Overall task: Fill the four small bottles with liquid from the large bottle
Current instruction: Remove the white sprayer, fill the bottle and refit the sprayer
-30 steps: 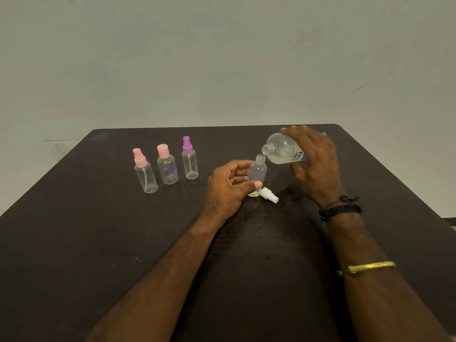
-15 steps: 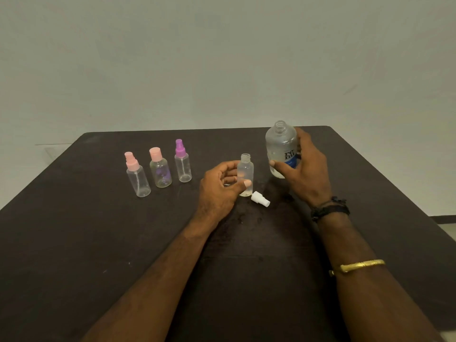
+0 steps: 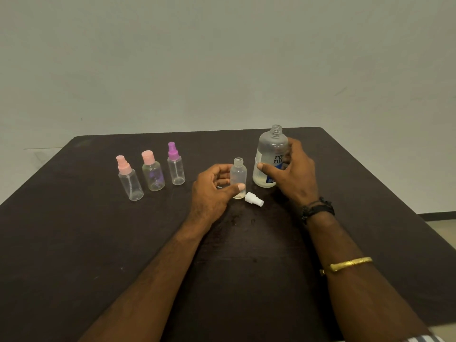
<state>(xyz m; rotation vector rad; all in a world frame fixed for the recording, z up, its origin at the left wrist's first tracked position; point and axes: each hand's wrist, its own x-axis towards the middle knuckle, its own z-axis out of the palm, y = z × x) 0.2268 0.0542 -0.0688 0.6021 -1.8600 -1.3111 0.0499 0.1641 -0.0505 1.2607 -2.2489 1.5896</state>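
The left hand (image 3: 212,191) pinches the open bottle (image 3: 238,177); the right hand (image 3: 293,178) clasps the large bottle (image 3: 270,154) (upright on the tabletop (image 3: 74,243)).

Setting: plain indoor room, exact kind not determinable. Evidence: bare pale wall (image 3: 222,58); dark brown table (image 3: 74,243) before it; dark skirting (image 3: 436,215) and strip of light floor (image 3: 444,233) at far right. Tabletop holds small plastic bottles (image 3: 153,174) and one large bottle (image 3: 271,149).
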